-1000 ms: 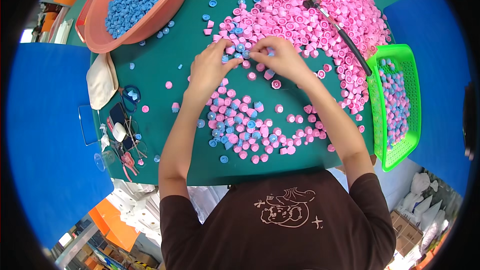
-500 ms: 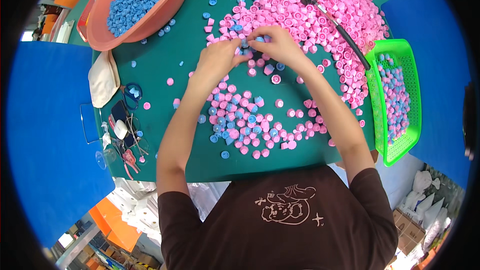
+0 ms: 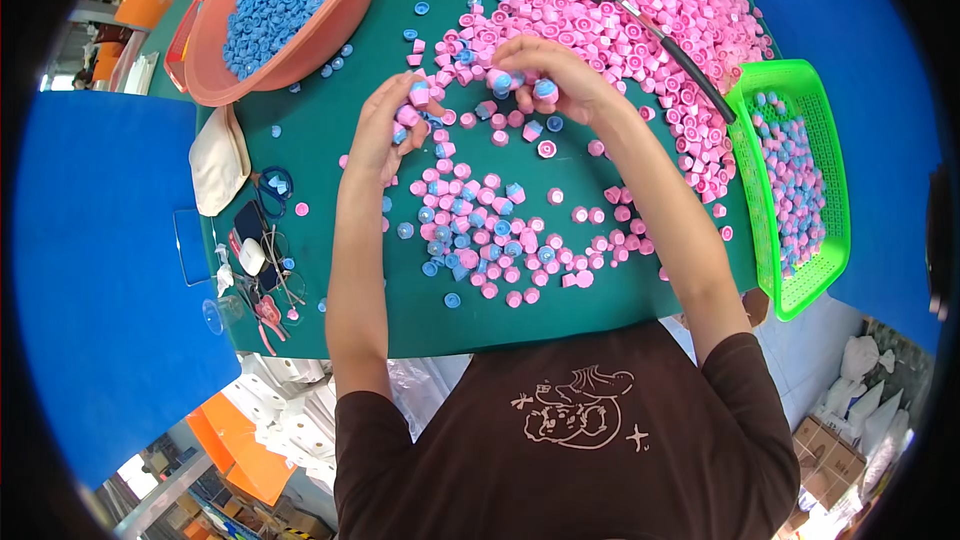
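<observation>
Cupping several pink-and-blue pieces in our half-open left hand and two capped pieces in our loosely curled right hand, we hold them above the green table, probably bent against slipping; the pink pile lies beyond, seemingly for easy reach.

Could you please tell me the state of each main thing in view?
Left hand: curled, holding pink-and-blue pieces
Right hand: curled, holding similar pieces
Coral basin: heaped with blue pieces
Green basket: partly filled with pink-and-blue pieces
Pink heap: loose, spread over table
Black-handled tool: lying on the heap
Dark phone: lying flat, partly covered
</observation>
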The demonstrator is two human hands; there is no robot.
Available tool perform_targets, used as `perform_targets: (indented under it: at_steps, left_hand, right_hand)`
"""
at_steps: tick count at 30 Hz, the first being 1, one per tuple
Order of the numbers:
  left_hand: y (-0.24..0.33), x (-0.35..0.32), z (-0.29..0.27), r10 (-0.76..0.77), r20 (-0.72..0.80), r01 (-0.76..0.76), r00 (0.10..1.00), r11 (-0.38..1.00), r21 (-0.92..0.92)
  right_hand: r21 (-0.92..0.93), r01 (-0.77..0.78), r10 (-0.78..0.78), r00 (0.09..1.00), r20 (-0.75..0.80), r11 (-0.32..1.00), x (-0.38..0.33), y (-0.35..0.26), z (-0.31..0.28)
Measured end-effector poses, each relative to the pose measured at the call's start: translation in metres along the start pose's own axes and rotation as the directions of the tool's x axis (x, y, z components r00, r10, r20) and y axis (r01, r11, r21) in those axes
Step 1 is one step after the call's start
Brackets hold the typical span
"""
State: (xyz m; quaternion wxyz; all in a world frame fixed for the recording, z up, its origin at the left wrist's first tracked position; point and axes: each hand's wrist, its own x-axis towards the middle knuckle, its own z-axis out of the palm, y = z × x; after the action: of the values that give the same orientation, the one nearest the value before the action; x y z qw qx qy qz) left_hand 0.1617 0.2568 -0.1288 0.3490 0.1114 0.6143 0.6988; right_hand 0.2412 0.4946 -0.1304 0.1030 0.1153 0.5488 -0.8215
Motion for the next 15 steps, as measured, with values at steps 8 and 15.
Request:
perform_targets:
  at_steps: [8,15]
  left_hand:
    - [-0.029,-0.028,-0.005,0.142,-0.046,-0.088,0.989,0.806,0.586]
    - [-0.020,-0.047,0.026,0.320,0.122,-0.160,0.940,0.094,0.983]
  right_hand:
    - [-0.802,0.155,-0.263,0.965,-0.002,0.576,0.004,0.024,0.017]
    - [-0.976,0.174,-0.151,0.977,0.153,0.134,0.016,0.028,0.025]
